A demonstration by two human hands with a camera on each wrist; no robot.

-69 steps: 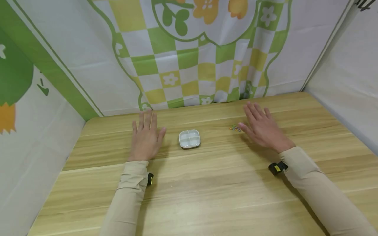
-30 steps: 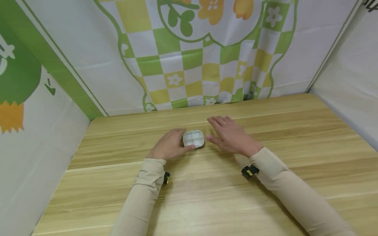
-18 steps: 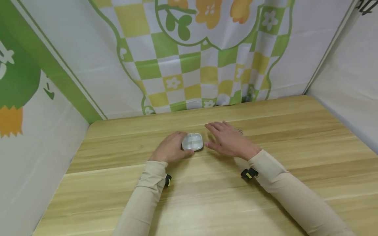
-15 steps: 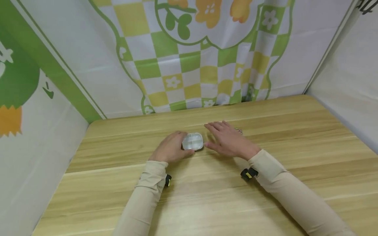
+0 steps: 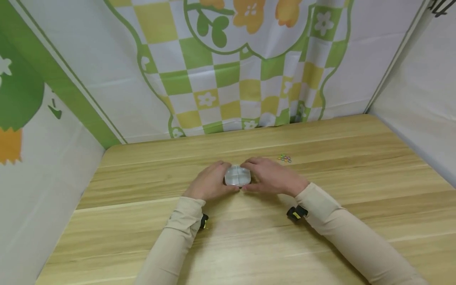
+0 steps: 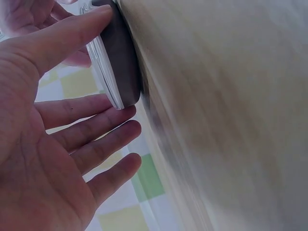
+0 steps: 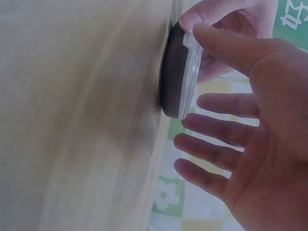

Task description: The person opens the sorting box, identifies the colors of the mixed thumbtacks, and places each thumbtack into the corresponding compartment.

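Observation:
A small pill box (image 5: 238, 176) with a clear lid over four-part white insides and a dark grey base (image 6: 122, 62) lies flat on the wooden table, between the hands. My left hand (image 5: 210, 182) holds its left side, thumb (image 6: 98, 21) against the base at the near edge and fingers reaching round the far edge. On the right side, my right hand (image 5: 274, 177) spans the box the same way. Its thumb (image 7: 211, 38) is at the lid's front tab, close beside the left thumb, while its fingers (image 7: 211, 125) extend by the far end.
Several tiny coloured beads (image 5: 285, 158) lie in a loose cluster behind the right hand. The wooden table (image 5: 242, 245) backs onto a green, yellow and white checked cloth (image 5: 228, 75), with white fabric walls on both sides.
First spread wide apart, both hands have come in to the pill box. The left reached it first; the right has since moved left and closed onto its right side, uncovering the beads.

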